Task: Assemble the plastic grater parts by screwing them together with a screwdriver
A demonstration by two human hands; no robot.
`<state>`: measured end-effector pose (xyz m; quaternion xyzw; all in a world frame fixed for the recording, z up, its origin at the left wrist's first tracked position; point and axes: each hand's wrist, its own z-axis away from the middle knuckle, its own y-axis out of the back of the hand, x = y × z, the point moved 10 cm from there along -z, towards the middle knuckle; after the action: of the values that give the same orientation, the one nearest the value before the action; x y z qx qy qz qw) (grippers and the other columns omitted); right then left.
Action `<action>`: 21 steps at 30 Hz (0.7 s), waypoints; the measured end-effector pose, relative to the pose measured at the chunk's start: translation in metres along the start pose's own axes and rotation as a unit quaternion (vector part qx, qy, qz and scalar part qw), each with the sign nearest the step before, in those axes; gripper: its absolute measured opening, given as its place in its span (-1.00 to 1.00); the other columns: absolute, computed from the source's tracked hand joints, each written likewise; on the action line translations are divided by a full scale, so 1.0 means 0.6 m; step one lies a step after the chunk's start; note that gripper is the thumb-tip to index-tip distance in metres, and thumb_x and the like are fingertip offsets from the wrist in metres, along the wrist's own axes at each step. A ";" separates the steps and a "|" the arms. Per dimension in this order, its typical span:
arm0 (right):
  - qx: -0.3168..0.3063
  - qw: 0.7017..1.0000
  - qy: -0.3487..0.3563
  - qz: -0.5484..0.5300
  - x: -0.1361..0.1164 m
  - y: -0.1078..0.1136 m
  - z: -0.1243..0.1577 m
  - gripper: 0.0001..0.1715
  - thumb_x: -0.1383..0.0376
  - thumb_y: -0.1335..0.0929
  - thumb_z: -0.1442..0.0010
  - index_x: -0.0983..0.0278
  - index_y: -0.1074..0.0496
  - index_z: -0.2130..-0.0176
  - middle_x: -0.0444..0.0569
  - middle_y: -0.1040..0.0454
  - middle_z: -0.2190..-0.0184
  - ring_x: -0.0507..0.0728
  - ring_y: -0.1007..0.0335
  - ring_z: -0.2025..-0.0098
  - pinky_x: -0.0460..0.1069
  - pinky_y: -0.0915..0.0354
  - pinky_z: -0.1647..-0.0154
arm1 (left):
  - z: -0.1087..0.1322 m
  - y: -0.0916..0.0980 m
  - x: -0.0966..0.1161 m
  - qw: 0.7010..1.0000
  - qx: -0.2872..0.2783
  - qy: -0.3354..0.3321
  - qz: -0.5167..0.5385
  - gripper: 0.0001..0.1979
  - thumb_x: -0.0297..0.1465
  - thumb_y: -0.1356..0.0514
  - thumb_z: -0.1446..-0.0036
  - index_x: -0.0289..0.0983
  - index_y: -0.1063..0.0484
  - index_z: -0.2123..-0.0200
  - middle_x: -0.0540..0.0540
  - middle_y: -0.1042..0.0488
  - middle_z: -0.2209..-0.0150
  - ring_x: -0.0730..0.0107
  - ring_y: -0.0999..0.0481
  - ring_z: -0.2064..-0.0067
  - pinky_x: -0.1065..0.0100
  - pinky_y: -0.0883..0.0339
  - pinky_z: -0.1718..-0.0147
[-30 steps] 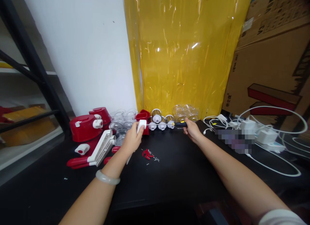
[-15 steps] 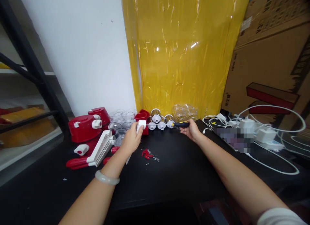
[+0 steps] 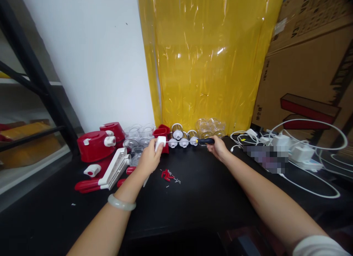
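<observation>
My left hand [image 3: 150, 157] is closed around a white plastic part [image 3: 160, 141], raised over the black table; most of the part is hidden by the fingers. From the right, my right hand [image 3: 217, 148] grips the black and yellow handle of a screwdriver [image 3: 205, 141]. Its long shaft lies level and its tip meets the white part. Below, on the tabletop, is a small pile of red plastic pieces [image 3: 167, 175] with several screws [image 3: 178, 181] beside it. Behind the shaft stand metal mesh drums with white ends [image 3: 184, 141], stacked together.
Red housings [image 3: 95, 146] and a white and red handle piece [image 3: 114, 169] lie at left. Clear plastic cups [image 3: 138, 132] stand at the back, more clear parts [image 3: 211, 127] behind my right hand. White cables and chargers [image 3: 303, 152] spread at right, before a cardboard box [image 3: 298, 79].
Very little differs. My right hand's fingers have shifted slightly around the screwdriver handle, while the left hand keeps the white part in the same place.
</observation>
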<state>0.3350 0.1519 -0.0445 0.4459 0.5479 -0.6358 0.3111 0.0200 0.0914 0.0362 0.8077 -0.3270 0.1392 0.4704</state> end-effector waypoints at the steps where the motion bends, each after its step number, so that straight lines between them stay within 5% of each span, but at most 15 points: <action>1: -0.004 1.000 0.003 0.004 0.001 0.000 -0.002 -0.78 0.36 -0.16 -0.20 0.23 -0.25 0.46 -0.15 -0.26 0.78 0.00 -0.13 0.76 -0.14 -0.06 0.76 | 0.000 0.000 0.000 1.000 -0.001 -0.001 0.003 -0.49 -0.04 0.10 -0.30 -0.29 -0.29 -0.06 -0.10 -0.53 0.40 0.12 -0.55 0.40 0.22 -0.32 0.35; 9: -0.007 0.997 0.051 0.056 -0.004 0.006 -0.011 -0.75 0.21 -0.23 -0.25 0.21 -0.22 0.46 -0.21 -0.23 0.81 -0.03 -0.04 0.82 -0.13 -0.06 0.77 | 0.001 0.001 0.001 1.000 0.000 0.002 -0.003 -0.50 -0.04 0.10 -0.30 -0.28 -0.30 -0.05 -0.10 -0.53 0.42 0.11 -0.55 0.41 0.23 -0.30 0.36; 15: -0.005 0.989 0.103 0.105 -0.013 0.012 -0.014 -0.56 -0.06 -0.34 -0.18 0.23 -0.27 0.44 -0.20 -0.29 0.78 -0.03 -0.16 0.79 -0.15 -0.06 0.79 | 0.002 0.000 0.002 1.000 -0.003 0.007 0.012 -0.52 -0.05 0.09 -0.30 -0.27 -0.29 -0.04 -0.05 -0.49 0.48 0.13 -0.54 0.43 0.22 -0.31 0.37; 21: 0.015 0.989 0.122 0.084 -0.029 0.010 -0.004 -0.55 -0.08 -0.33 -0.18 0.23 -0.29 0.42 -0.18 -0.34 0.74 -0.02 -0.22 0.77 -0.13 -0.15 0.77 | 0.004 -0.003 0.004 0.996 -0.001 0.009 0.084 -0.58 -0.05 0.08 -0.30 -0.24 -0.30 0.06 0.05 -0.42 0.57 0.26 -0.48 0.57 0.28 -0.32 0.47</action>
<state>0.3481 0.1517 -0.0312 0.5690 0.5328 -0.5562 0.2880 0.0230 0.0888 0.0351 0.7758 -0.3894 0.1851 0.4606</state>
